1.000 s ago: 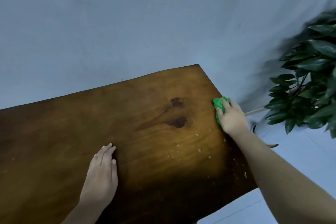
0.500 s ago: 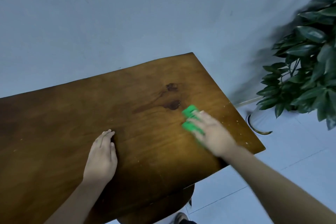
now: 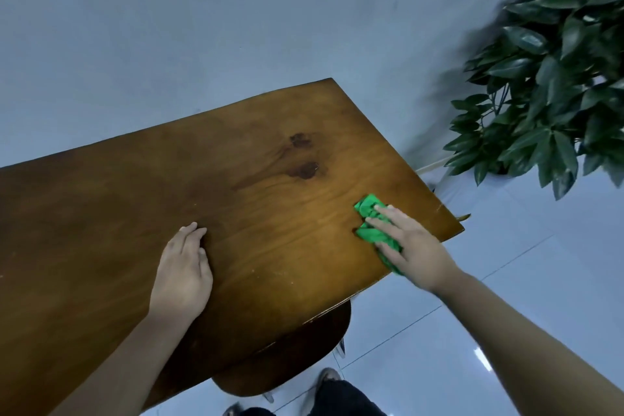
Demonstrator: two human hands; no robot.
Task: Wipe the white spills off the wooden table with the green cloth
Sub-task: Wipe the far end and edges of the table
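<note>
The wooden table (image 3: 236, 206) runs from the left edge to a corner at the right. A crumpled green cloth (image 3: 369, 218) lies on it near the right front edge. My right hand (image 3: 410, 246) presses flat on the cloth, fingers spread over it. Flat on the wood near the middle rests my left hand (image 3: 184, 275), palm down, holding nothing. Only a few faint white specks show on the wood around the cloth. Two dark knots (image 3: 304, 155) mark the tabletop beyond the cloth.
A leafy green plant (image 3: 557, 84) stands on the floor right of the table. A dark round stool or chair seat (image 3: 290, 354) sits under the table's front edge. My feet and legs (image 3: 331, 395) show at the bottom on pale floor tiles. A blue-grey wall is behind.
My right hand has swept the cloth from the table's right edge inward, then back toward the right front edge. White specks seen a second ago are mostly gone. The left hand stayed put.
</note>
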